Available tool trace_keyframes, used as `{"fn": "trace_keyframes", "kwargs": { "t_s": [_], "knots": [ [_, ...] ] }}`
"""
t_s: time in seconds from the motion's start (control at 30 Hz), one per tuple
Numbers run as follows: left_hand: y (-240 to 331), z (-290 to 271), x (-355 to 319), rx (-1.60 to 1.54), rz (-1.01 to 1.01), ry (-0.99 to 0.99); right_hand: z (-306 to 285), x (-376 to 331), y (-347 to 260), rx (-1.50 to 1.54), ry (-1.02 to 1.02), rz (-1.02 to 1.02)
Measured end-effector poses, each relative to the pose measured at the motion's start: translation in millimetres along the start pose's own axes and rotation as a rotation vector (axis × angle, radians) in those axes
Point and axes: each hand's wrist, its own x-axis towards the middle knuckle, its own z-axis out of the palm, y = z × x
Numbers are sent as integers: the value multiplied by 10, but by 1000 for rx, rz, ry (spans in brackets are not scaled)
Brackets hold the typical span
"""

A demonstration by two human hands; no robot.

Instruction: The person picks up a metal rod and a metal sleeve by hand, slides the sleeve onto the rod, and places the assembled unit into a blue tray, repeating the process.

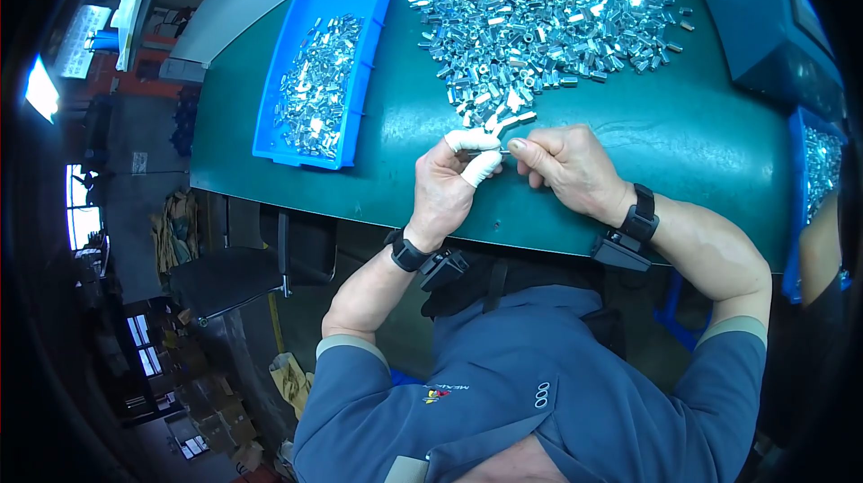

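One small metal part (pixel 486 151) is sitting between the two hands, pinched from both sides, just above the near edge of the green table (pixel 683 141). The left hand (pixel 447 188) is closing its thumb and forefinger on the part's left end; both of those fingertips (pixel 471 141) are wearing white wraps. The right hand (pixel 568 164) is meeting it from the other side, thumb and forefinger pressed together on the part's right end, the other fingers curling under. Both wrists are carrying black bands with small black boxes, and both forearms are crossing the table's front edge. Just beyond the fingertips the nearest strays of the pile (pixel 539 15) of shiny hex parts are lying, almost touching the left fingers; the pile is spreading toward the far edge. To the left a blue tray (pixel 360 78) is lying aslant, partly filled with the same parts, its near corner well apart from the left hand. Bare green surface is lying open between tray and pile, and a wider stretch is running right of the right hand toward a second blue bin (pixel 795 204) at the right edge. A blue machine housing (pixel 764 24) is crowding the far right corner. Below the table's front edge the person's blue shirt is filling the foreground.
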Motion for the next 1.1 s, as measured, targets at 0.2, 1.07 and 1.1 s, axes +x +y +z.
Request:
{"fn": "trace_keyframes", "kwargs": {
  "t_s": [0.2, 1.07, 1.1],
  "knots": [
    [221, -432, 121, 212, 165, 123, -36, -1, 21, 206, 55, 83],
    [483, -299, 393, 884, 441, -79, -37, 55, 44, 223, 157, 64],
    [481, -296, 369, 887, 439, -54, -28, 72, 51, 218, 135, 56]
  ]
}}
